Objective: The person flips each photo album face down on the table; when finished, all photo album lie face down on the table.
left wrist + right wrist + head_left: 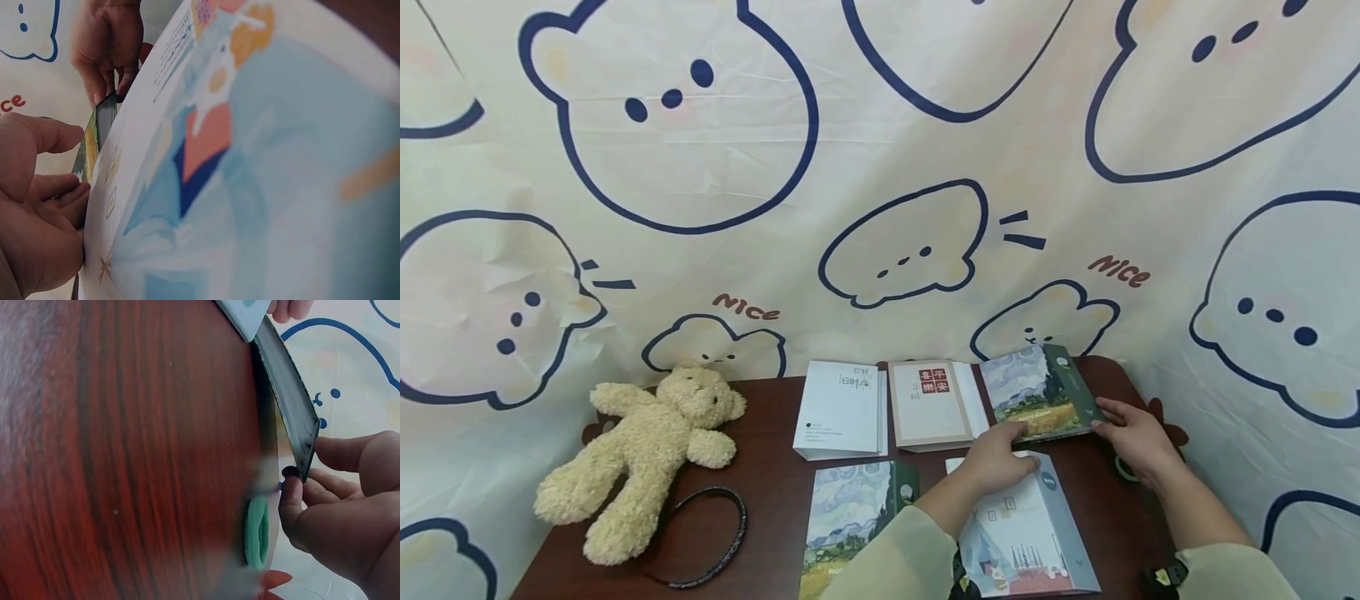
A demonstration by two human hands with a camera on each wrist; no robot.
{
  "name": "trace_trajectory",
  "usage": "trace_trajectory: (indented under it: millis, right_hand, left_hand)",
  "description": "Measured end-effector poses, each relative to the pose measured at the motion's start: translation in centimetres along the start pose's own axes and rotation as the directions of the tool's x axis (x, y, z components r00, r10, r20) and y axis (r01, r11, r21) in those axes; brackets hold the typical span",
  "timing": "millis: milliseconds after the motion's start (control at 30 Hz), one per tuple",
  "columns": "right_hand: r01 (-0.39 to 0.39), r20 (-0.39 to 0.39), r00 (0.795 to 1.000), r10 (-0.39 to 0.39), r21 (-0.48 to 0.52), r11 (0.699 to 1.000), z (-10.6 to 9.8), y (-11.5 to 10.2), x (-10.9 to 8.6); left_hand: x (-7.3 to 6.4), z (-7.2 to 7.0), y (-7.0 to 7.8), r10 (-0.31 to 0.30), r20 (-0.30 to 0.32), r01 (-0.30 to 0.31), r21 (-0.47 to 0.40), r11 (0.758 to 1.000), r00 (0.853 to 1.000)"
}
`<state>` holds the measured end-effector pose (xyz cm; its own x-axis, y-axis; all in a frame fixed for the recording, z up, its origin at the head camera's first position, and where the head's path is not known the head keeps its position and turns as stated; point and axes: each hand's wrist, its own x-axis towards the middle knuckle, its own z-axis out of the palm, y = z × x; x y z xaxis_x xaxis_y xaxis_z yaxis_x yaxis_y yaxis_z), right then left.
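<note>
Item: 1 landscape book (1022, 387), painted cover with a dark green band, at the right end of the back row on a dark red-brown table (767, 500).

Hands: 2. The right hand (1138, 442) pinches the landscape book's near right corner, thumb on one side and fingers on the other. The left hand (1000, 458) reaches over the far end of a pale blue book (1022, 542), its fingertips at the landscape book's near left edge; whether they grip it or only touch it, I cannot tell.

Other books: 1 white book (838, 408), left in the back row; 1 beige book (928, 408) with 4 characters in a red square, between the white and landscape books; 1 second landscape book (846, 508), in front, left of the pale blue book, partly behind the left sleeve (891, 558).

Sundries: 1 teddy bear (647, 450), lying at the table's left; 1 dark braided band (741, 533), curved beside its leg; 1 green ring (255, 534), near the right hand.

Backdrop: 1 pale cloth (887, 158) printed with blue-outlined cartoon heads and "Nice" 2 times.
</note>
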<state>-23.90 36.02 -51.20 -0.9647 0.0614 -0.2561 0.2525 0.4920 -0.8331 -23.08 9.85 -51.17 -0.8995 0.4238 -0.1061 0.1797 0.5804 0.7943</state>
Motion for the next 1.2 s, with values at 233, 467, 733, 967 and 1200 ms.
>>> trace_trajectory:
  millis: [233, 467, 733, 967, 1200]
  right_hand:
    - [-0.014, -0.034, 0.999, 0.008, -0.175, 0.984, 0.3, -0.3, 0.2]
    - [-0.020, -0.053, 0.999, 0.004, -0.296, 0.955, 0.7, -1.0, 0.4]
    - [-0.033, -0.062, 0.998, 0.014, -0.312, 0.950, 0.9, -1.7, 0.4]
    - [-0.010, -0.067, 0.998, -0.011, -0.312, 0.950, 0.9, -1.7, -0.1]
    - [0.034, -0.114, 0.991, -0.072, -0.307, 0.951, 1.9, -3.1, -0.6]
  left_hand:
    - [-0.2, -0.1, -0.3, 0.017, -0.012, -0.017, 0.004, 1.000, 1.000]
    - [-0.2, -0.3, -0.4, 0.013, -0.019, -0.013, -0.012, 1.000, 1.000]
    - [-0.2, -1.0, -0.1, -0.004, -0.022, 0.003, -0.059, 0.998, 1.000]
    - [-1.0, -1.7, -0.4, 0.016, -0.008, -0.017, -0.140, 0.990, 1.000]
    - [-2.0, -2.9, -0.3, -0.022, -0.047, 0.014, -0.166, 0.986, 0.999]
